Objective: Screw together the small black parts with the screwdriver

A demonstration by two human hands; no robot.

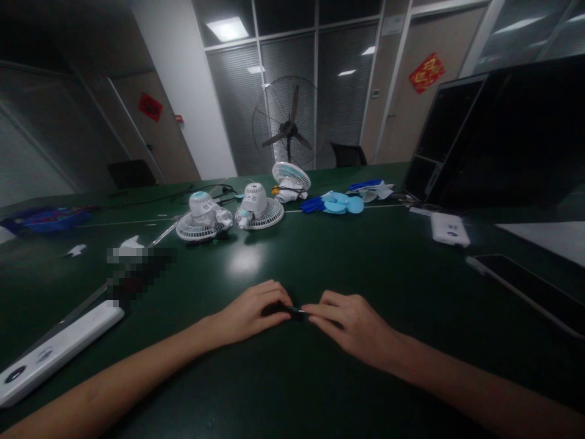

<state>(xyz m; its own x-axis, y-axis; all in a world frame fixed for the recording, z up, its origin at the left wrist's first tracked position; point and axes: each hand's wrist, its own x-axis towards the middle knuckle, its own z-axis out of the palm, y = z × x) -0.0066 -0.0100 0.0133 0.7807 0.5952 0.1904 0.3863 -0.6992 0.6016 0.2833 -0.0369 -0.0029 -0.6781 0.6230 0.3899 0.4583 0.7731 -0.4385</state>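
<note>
My left hand (258, 310) rests low over the green table, its thumb and fingers pinched on a small dark piece (296, 314). What the piece is cannot be made out. From the other side my right hand (351, 320) reaches it with thumb and forefinger pressed together. A thin pale or shiny bit shows at the right fingertips, where they meet the dark piece. It is too small to name. Both hands are close together at the middle of the near table, and the fingers hide most of what lies between them.
Farther back sit white fan heads (258, 210), blue fan blades (340, 203) and cables. A white device (59, 353) lies at the left. On the right are a monitor (512, 140), a white box-like device (449, 229) and a dark-screened tablet or phone (534, 291). A large standing fan (287, 128) is behind.
</note>
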